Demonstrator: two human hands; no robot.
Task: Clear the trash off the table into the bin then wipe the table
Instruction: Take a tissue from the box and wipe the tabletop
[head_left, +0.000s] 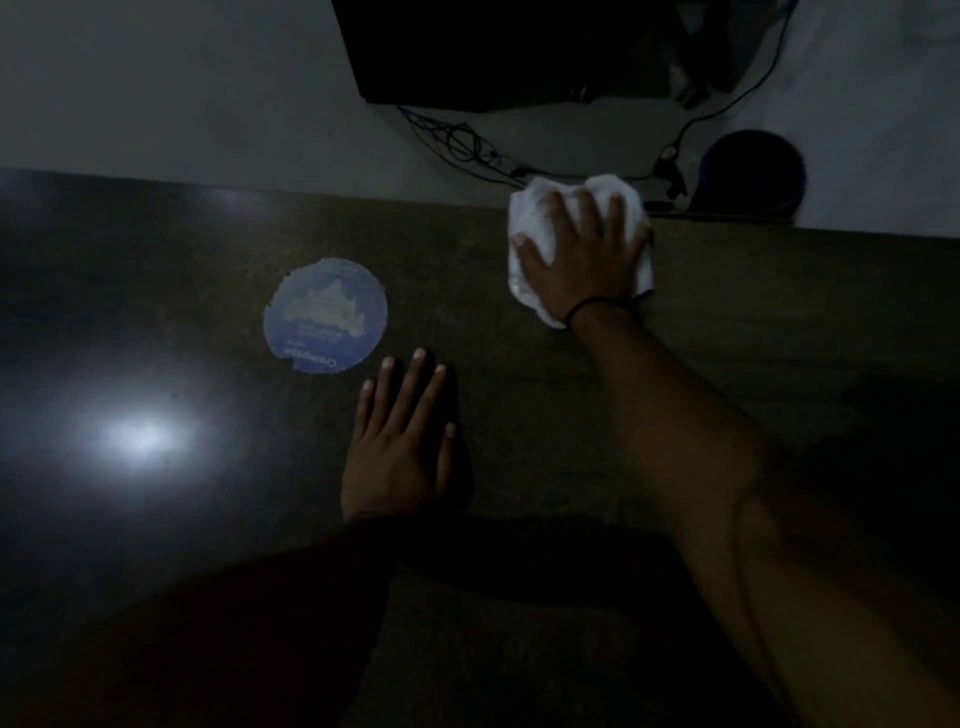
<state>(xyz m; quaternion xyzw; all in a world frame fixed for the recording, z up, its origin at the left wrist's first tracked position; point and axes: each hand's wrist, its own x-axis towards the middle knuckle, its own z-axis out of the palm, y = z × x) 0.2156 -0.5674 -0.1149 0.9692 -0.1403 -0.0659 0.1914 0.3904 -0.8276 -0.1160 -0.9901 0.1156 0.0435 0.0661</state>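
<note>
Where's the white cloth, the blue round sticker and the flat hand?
white cloth (525, 215), head view, its bare left part
blue round sticker (325, 317), head view, its middle
left hand (400, 447), head view, the back of it

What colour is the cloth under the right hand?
White; the cloth shows clearly in the head view, pressed under the right hand.

Dark stone-look table (779, 322), far edge running from 9 to 3 o'clock. A round blue disc (325, 316) printed "Crompton" lies flat at 10 o'clock. A bunched white cloth (524, 218) sits at 1 o'clock, at the far edge. The left hand (400, 447) rests flat at centre, just beside the disc.
</note>
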